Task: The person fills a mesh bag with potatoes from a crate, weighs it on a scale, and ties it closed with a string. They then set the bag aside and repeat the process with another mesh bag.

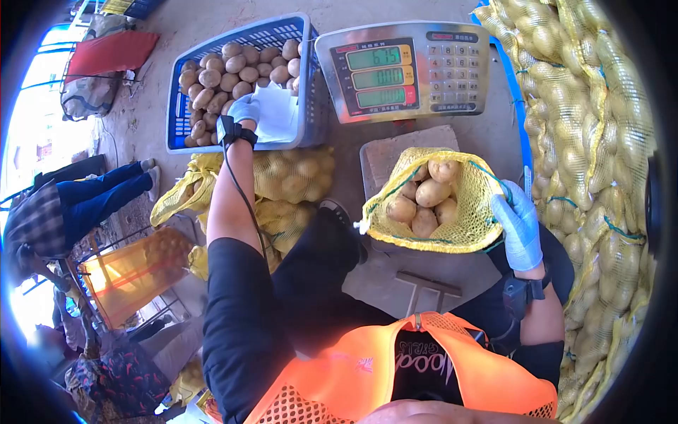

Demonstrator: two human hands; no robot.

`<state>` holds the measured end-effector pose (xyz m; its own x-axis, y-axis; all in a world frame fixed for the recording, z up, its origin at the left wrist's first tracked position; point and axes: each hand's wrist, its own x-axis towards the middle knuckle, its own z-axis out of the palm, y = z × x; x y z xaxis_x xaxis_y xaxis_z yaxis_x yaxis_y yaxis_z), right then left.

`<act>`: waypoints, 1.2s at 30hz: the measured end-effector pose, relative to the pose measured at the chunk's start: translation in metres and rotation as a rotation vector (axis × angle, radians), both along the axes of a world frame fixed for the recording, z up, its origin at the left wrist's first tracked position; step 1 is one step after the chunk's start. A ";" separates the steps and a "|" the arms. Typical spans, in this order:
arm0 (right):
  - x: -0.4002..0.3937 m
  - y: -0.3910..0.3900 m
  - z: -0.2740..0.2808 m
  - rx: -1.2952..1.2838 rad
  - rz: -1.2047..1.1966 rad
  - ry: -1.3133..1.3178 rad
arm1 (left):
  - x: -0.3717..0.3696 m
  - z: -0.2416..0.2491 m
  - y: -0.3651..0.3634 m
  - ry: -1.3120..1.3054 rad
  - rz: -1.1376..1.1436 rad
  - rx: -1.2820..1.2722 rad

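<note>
My left hand (pixel 244 109), in a pale glove, reaches into a blue plastic crate (pixel 306 85) of loose potatoes (pixel 233 65). It touches or lies beside the left edge of white paper sheets (pixel 277 113) on top; its fingers point away and are hidden. With gloved fingers, my right hand (pixel 519 230) grips the right rim of a yellow mesh bag (pixel 473 201). Several potatoes (pixel 432 193) sit inside the bag's wide mouth. The bag stands on a weighing scale, whose display panel (pixel 402 71) reads about 6.15 on the top line.
Filled mesh potato bags (pixel 593 177) are stacked along the right. More filled bags (pixel 293 175) lie below the crate, beside my leg. A grey block (pixel 409 152) sits on the scale behind the bag. At the left, other people (pixel 106 374) bend near an orange sheet (pixel 134 272).
</note>
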<state>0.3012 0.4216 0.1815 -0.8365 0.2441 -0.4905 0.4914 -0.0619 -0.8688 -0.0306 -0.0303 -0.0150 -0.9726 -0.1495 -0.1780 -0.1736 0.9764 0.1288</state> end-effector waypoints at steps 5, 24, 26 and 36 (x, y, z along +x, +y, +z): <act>0.003 0.003 -0.002 0.063 0.101 0.133 | 0.014 0.007 -0.034 0.380 -0.053 0.038; 0.030 0.021 -0.019 -0.211 -0.035 0.319 | 0.281 0.209 0.255 -0.268 -1.237 0.166; 0.023 0.027 -0.018 -0.144 0.079 0.264 | 0.280 0.221 0.249 -0.239 -1.174 0.046; 0.000 0.033 -0.043 0.294 0.214 0.297 | 0.269 0.258 0.237 0.193 -0.459 0.999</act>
<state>0.3014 0.4547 0.1389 -0.9768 0.1440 -0.1582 0.1939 0.2837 -0.9391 0.2387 0.2067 0.2432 -0.9231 0.3572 0.1426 0.2848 0.3858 0.8775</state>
